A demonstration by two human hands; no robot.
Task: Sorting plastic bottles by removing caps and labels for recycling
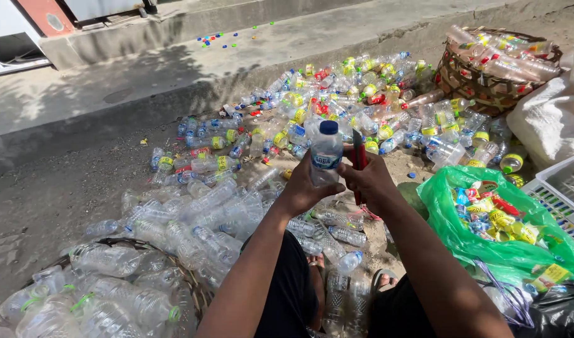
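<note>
Clear plastic bottle (326,153) with blue cap and blue label, upright in my left hand (302,188), held up at centre over the ground; fingers closed round its lower body, thumb across the front. My right hand (371,181) sits just beside it at 3 o'clock, fingers closed on a red-handled cutter (358,158), blade pointing up alongside the label. As I judge it, the label is the work: best to keep the bottle steady, set the edge at the label seam, cut away from my left thumb, press lightly so the wall is not pierced. At 12 o'clock, a wide spread of labelled bottles (337,106) on the dirt. At 8 o'clock, bare clear bottles (193,216) heaped, some spilling into a woven basket (193,281). At 4 o'clock, a green plastic bag (449,206) holding peeled labels, yellow and red. At 2 o'clock, a second basket (468,81) full of bottles, white sack (547,119) next to it. My sandalled feet below.
</note>
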